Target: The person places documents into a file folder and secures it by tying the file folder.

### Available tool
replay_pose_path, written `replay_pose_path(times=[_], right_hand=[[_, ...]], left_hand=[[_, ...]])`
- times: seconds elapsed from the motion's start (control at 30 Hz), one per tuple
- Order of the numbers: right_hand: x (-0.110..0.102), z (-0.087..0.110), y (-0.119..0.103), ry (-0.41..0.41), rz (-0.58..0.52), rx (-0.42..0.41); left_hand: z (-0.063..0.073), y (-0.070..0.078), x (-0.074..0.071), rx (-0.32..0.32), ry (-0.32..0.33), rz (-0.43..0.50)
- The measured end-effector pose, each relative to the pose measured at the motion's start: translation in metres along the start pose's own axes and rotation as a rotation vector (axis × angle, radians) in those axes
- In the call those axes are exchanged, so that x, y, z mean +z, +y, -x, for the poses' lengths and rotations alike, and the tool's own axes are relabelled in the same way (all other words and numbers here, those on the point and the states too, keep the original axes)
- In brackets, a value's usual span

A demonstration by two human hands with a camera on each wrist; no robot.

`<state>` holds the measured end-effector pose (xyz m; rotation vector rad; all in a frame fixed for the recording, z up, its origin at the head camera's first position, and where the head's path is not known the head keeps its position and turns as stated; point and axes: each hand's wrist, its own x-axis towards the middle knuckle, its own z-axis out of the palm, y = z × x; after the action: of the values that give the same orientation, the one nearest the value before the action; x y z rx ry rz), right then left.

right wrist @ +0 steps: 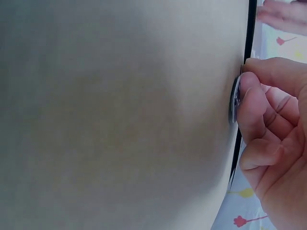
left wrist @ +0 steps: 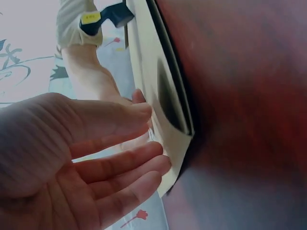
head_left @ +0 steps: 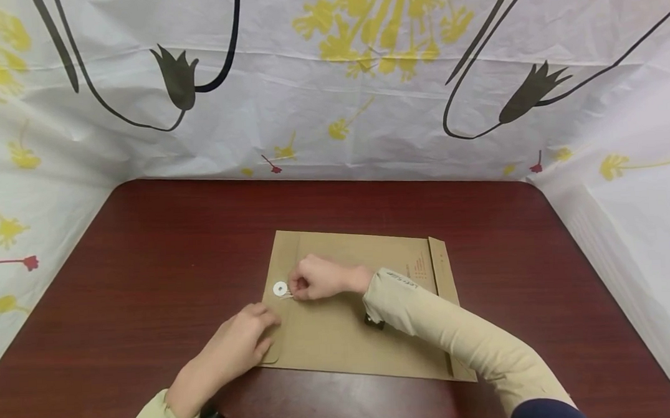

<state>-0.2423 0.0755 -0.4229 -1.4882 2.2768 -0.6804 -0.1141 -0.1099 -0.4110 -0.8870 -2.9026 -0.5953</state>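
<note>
A brown kraft paper document envelope [head_left: 329, 340] lies flat on the table, with a white round button [head_left: 280, 288] on its left flap. My right hand [head_left: 318, 277] is over the envelope just right of the button, thumb and forefinger pinching the thin white string [head_left: 287, 296] that comes from it. In the right wrist view those fingertips are right at the button [right wrist: 234, 100], seen edge-on. My left hand [head_left: 241, 339] rests at the flap's lower left edge, fingers loosely bent. The left wrist view shows its thumb and fingers apart beside the envelope's edge [left wrist: 175, 148].
The dark red-brown table [head_left: 147, 273] spreads around the envelope. White patterned cloth [head_left: 286, 111] stands behind it and along both sides. A folded strip [head_left: 444, 266] runs down the envelope's right end. The right sleeve [head_left: 458, 328] crosses over it.
</note>
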Motion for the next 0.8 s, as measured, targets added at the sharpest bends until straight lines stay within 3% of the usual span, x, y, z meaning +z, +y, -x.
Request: replay_pose_path(times=[0.17,0.47,0.67,0.8], right_hand=[[0.001,-0.005,-0.003,-0.014,0.011,0.024],[0.006,-0.018,-0.01,-0.004,0.092,0.099],[0.011,-0.024,-0.015,0.055,0.151,0.143],[0.012,-0.023,-0.017,0.06,0.091,0.162]], left_hand=[[0.005,0.004,0.001,0.019,-0.022,-0.014],[0.004,0.005,0.005,0.005,0.009,-0.064],[0.005,0.007,0.009,-0.042,0.023,-0.076],[0.007,0.009,0.012,-0.085,0.022,-0.069]])
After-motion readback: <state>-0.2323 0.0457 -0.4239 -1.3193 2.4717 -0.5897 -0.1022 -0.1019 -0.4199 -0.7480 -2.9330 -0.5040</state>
